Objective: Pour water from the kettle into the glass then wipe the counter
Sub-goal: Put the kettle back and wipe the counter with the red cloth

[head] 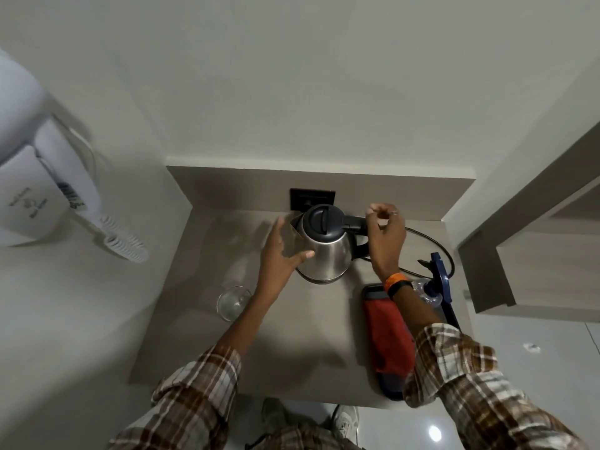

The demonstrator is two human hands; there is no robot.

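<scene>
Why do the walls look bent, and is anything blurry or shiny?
Head view: the wide-angle lens bows the counter edges and walls; the white wall appliance at left is motion-smeared; the kettle mirrors light; a glare spot shines on the floor; both hands cast soft shadows.

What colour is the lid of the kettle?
The kettle's lid is black, above a shiny steel body; the head view shows it.

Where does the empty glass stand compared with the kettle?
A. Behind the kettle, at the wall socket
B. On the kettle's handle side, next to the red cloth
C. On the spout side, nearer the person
C: the glass stands on the counter left of the kettle, beyond its spout and closer to the person.
</scene>
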